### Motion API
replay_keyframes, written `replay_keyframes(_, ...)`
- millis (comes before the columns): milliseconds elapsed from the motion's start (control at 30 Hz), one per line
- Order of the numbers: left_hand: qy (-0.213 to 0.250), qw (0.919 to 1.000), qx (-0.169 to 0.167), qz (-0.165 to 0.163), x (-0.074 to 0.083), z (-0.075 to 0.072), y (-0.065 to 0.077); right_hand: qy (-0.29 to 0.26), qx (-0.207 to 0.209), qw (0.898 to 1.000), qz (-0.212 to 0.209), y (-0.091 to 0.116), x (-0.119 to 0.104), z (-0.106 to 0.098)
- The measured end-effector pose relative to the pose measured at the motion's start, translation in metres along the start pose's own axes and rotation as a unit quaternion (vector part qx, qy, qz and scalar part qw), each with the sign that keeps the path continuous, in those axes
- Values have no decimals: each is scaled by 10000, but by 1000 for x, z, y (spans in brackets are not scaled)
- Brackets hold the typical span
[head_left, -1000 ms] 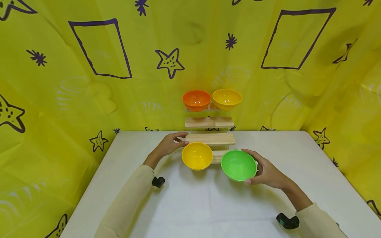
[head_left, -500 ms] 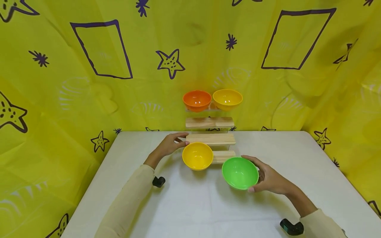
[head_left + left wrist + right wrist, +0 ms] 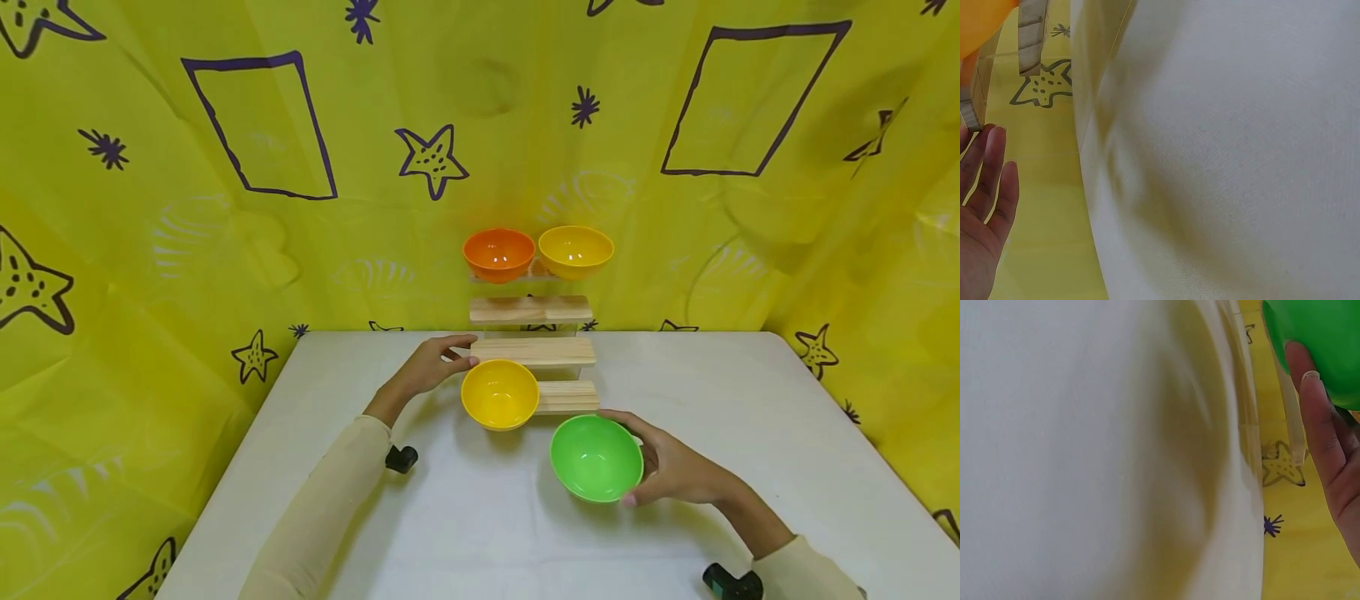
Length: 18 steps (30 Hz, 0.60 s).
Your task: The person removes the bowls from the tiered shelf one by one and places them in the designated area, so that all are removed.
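In the head view, my right hand (image 3: pixel 678 467) holds a green bowl (image 3: pixel 596 458) by its right side, thumb at the near rim and fingers at the far side. The bowl is in front of a stepped wooden stand (image 3: pixel 532 352), tilted towards me. My left hand (image 3: pixel 426 368) holds the left end of one of the stand's steps between thumb and fingers; its other fingers look straight in the left wrist view. A yellow bowl (image 3: pixel 500 396) sits on the lowest step's left side. On the top step stand an orange bowl (image 3: pixel 499 255) and another yellow bowl (image 3: pixel 576 252).
A white-covered table (image 3: pixel 465 533) carries the stand near its back edge. Yellow patterned sheeting (image 3: pixel 360 250) hangs behind and along both sides. Black devices, a left one (image 3: pixel 402 458) and a right one (image 3: pixel 731 582), show beside the sleeves.
My right hand has brought the green bowl nearer to me, away from the lowest step, whose right part now shows. My left hand keeps its place at the stand.
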State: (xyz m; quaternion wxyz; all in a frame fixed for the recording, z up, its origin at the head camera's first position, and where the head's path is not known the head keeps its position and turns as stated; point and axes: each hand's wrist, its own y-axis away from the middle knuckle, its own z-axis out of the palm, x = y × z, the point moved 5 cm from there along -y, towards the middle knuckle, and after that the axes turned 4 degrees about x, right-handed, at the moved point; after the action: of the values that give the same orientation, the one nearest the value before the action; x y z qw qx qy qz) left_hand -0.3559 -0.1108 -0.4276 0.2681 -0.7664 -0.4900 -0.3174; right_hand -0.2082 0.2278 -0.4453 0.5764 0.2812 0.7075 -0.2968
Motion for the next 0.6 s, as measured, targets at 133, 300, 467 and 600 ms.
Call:
replay_keyframes(133,-35,10000,14,-55,1,0,0,50,-47,9999,73,0,0,5)
replay_keyframes(300,-26,9999,23,-106,1,1,0,92,-86,9998,146,-1,1,11)
replay_keyframes(467,-45,9999,12,-99,-1,1,0,38,-221,9992,339,-3,5,22)
replay_keyframes(600,-55,10000,19,-69,-1,1,-1,-24,-291,9986,449,-6,8,30)
